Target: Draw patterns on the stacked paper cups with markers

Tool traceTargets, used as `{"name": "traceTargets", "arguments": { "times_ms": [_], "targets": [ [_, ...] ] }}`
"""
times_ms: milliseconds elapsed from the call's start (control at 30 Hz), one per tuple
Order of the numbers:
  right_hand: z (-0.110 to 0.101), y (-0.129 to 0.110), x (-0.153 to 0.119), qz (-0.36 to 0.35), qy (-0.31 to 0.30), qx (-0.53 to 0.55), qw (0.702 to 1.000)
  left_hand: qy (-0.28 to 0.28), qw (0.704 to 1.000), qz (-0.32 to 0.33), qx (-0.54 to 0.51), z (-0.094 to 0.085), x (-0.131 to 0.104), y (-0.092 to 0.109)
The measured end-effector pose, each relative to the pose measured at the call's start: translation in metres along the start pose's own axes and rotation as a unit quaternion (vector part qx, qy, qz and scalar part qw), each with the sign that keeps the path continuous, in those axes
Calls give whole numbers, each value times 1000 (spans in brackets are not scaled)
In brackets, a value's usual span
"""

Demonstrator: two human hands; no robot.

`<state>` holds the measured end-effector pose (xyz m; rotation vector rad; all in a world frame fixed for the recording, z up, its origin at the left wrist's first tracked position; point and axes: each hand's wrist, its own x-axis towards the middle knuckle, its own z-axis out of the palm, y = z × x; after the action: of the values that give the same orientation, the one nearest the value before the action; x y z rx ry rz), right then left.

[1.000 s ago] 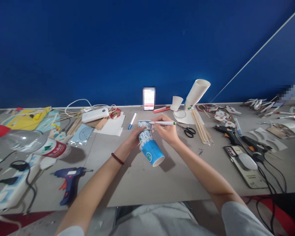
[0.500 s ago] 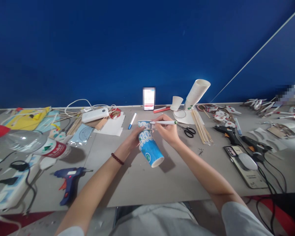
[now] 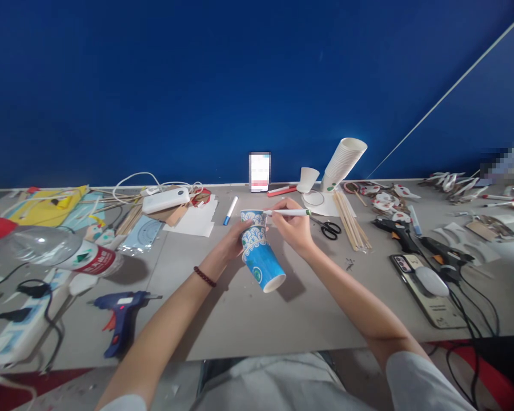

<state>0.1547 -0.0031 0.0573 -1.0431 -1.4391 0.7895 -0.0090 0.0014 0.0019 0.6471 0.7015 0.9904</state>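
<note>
Joined blue-and-white patterned paper cups point(image 3: 261, 257) hang tilted over the middle of the table, their open lower end toward me. My left hand point(image 3: 235, 240) is closed round their upper left side, a dark bead bracelet on its wrist. A white marker with a green end point(image 3: 293, 212) is pinched in my right hand point(image 3: 294, 225), its tip at the upper cup's right edge. Behind my hands, a blue-tipped marker point(image 3: 230, 210) lies on the table. Black scissors point(image 3: 330, 229) lie right of my right hand.
A lit phone point(image 3: 260, 172) leans on the blue wall. Stacked white cups point(image 3: 344, 164) and wooden sticks point(image 3: 350, 222) stand and lie behind right. At left are a bottle point(image 3: 60, 248), a blue glue gun point(image 3: 122, 317) and a power strip point(image 3: 25, 325); at right, another phone point(image 3: 428, 297) and cables.
The marker in my right hand has shifted very slightly to the right and up. The cups and my left hand have hardly moved.
</note>
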Motion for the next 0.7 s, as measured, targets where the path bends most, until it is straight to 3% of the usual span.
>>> {"name": "traceTargets", "arguments": {
  "times_ms": [700],
  "targets": [
    [-1,-1,0,-6,6,-17,1000,12,1000,-23,-8,3,-2,2]
  ]
}}
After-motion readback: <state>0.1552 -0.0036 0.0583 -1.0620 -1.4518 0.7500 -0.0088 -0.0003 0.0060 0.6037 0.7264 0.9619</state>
